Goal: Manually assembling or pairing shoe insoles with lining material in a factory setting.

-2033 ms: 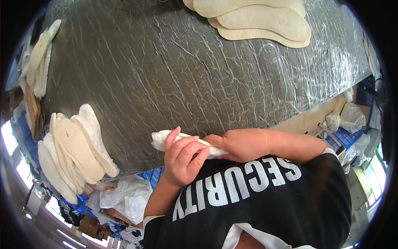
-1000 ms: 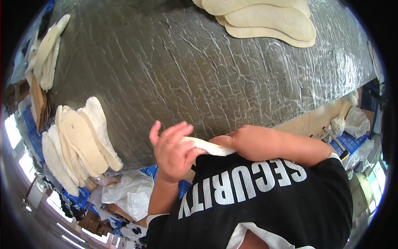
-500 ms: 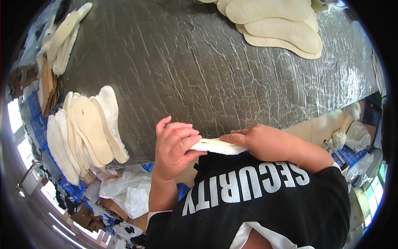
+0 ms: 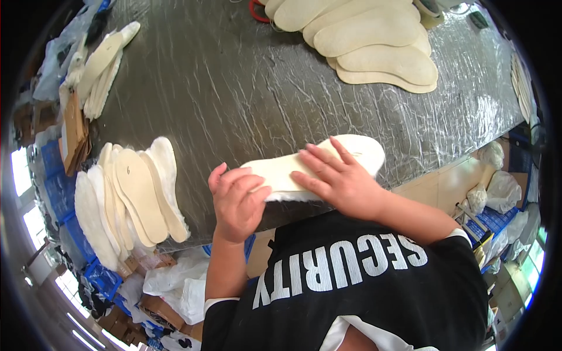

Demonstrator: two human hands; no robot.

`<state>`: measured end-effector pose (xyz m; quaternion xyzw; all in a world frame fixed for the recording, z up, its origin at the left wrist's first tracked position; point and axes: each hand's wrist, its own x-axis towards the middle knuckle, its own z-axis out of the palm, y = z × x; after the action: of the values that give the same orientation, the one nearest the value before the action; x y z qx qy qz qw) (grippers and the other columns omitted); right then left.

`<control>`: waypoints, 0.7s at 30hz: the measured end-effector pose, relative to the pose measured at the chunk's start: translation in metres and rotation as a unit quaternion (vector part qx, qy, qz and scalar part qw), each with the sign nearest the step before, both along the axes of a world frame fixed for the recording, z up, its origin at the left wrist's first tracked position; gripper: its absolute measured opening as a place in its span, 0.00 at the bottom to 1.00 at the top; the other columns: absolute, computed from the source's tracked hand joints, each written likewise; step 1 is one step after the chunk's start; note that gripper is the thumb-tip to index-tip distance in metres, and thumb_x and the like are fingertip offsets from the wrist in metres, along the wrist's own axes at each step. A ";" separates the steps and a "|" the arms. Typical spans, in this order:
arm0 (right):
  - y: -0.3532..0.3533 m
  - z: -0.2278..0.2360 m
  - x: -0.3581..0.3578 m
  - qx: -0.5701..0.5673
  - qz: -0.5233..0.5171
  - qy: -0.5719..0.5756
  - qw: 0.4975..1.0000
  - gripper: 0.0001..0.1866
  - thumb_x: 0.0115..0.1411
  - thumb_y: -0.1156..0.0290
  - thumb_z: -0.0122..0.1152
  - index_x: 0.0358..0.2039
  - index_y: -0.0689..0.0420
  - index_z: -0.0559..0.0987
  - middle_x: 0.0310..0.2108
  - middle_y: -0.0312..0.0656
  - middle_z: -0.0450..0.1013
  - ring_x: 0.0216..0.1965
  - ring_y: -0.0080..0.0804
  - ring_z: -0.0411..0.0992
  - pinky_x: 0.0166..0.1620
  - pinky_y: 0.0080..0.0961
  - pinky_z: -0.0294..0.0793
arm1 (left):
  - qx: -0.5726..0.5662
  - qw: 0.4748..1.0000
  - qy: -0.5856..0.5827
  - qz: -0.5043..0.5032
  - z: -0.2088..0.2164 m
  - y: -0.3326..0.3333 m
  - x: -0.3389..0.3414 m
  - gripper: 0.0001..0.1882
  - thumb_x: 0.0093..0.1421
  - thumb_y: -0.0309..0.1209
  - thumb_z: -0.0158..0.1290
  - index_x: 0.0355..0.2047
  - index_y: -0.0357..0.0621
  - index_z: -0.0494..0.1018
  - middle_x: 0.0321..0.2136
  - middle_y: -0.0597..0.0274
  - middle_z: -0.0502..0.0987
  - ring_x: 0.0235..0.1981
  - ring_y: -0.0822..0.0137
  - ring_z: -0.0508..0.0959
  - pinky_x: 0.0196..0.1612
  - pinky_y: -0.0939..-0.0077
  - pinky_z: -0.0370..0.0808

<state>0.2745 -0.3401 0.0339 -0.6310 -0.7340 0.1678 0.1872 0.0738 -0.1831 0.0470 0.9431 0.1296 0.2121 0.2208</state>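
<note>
A cream insole [image 4: 278, 172] with white fleece showing along its near edge lies flat at the near side of the table, fleece underneath. My left hand [image 4: 237, 202] has its fingers curled over the insole's left end, gripping it there. Fingers spread, my right hand [image 4: 342, 178] rests flat on top of the insole's right half. Some of the cream surface is hidden under both hands.
Plastic film covers the dark table [image 4: 205, 99]. A row of fleece insoles [image 4: 137, 190] stands to the left, with another bunch [image 4: 102, 64] at far left. Cream insole pieces [image 4: 374, 29] overlap at the back. White plastic bags [image 4: 178, 281] lie below the table's edge.
The insole has gone from being held edge-on near my shirt to lying flat on the table. My right hand has opened out over it. The view has shifted slightly.
</note>
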 end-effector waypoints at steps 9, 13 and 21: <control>-0.013 -0.057 -0.015 -0.035 -0.112 -0.060 0.991 0.43 0.47 0.43 0.61 0.62 0.48 0.64 0.68 0.44 0.50 0.70 0.43 0.44 0.66 0.62 0.34 | -0.032 0.993 0.108 0.035 -0.042 -0.014 -0.003 0.25 0.46 0.42 0.64 0.42 0.45 0.73 0.49 0.57 0.71 0.55 0.55 0.68 0.60 0.48 0.57; 0.006 -0.070 -0.014 -0.013 -0.184 -0.097 0.978 0.46 0.47 0.35 0.54 0.63 0.45 0.63 0.69 0.43 0.49 0.71 0.44 0.40 0.65 0.65 0.28 | 0.042 0.972 0.231 -0.014 -0.075 -0.013 0.019 0.45 0.50 0.55 0.56 0.62 0.45 0.57 0.66 0.52 0.52 0.67 0.50 0.49 0.64 0.39 0.43; 0.020 -0.063 -0.004 -0.158 -0.192 -0.122 0.961 0.46 0.49 0.36 0.56 0.65 0.45 0.61 0.69 0.43 0.47 0.71 0.42 0.38 0.65 0.60 0.34 | 0.044 0.960 0.276 -0.035 -0.092 -0.008 0.026 0.48 0.48 0.54 0.59 0.64 0.44 0.54 0.67 0.55 0.48 0.68 0.51 0.46 0.63 0.35 0.41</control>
<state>0.2701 -0.3196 -0.0286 -0.7975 -0.5800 0.1645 0.0227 0.1003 -0.1908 -0.0454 0.9777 0.1433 -0.0583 0.1419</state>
